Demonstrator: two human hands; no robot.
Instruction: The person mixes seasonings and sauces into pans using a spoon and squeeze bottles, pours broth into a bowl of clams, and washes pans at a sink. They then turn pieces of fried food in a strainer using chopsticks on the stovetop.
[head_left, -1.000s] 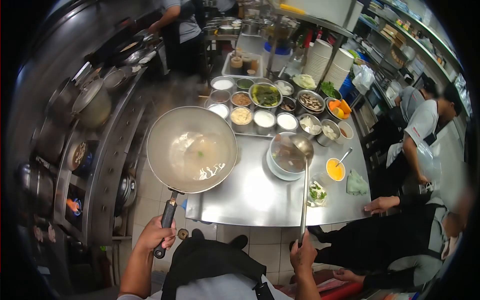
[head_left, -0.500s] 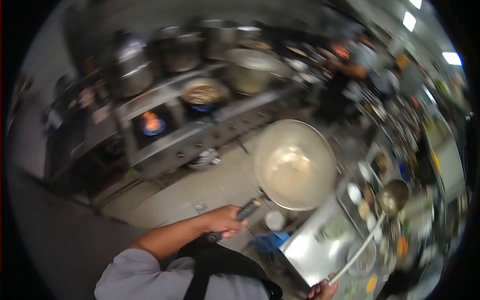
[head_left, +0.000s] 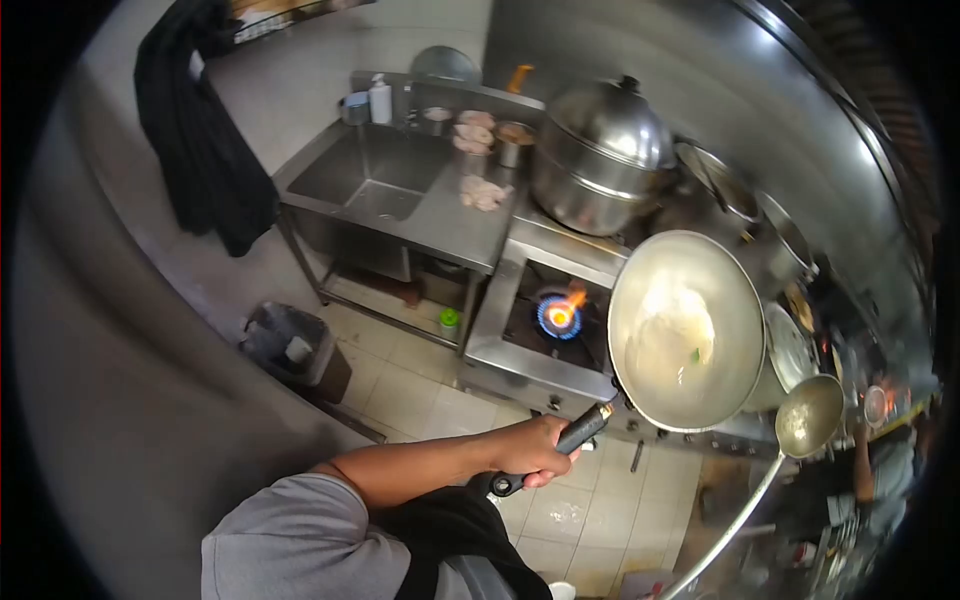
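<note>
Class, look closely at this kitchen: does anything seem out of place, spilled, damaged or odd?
Yes: the burner is lit with nothing on it, an orange flame flaring at one side, while the left hand holds the wok.

One held wok (head_left: 685, 330), one long ladle (head_left: 810, 417), one left hand (head_left: 532, 450), one sink (head_left: 365, 188), one pump bottle (head_left: 380, 103), one bin (head_left: 333, 370)

To the right of the burner (head_left: 559, 316), the pan (head_left: 635, 340) is held by the left hand (head_left: 532, 450), which is placed in front of the burner. Farther right, past the pan, the ladle (head_left: 810, 415) is located. Behind the burner, a lidded pot (head_left: 600, 160) is set. To its left, meat pieces (head_left: 484, 193) are laid on a counter (head_left: 450, 222), with a sink (head_left: 365, 185) set beyond them; well left, a bin (head_left: 338, 378) is stood.
</note>
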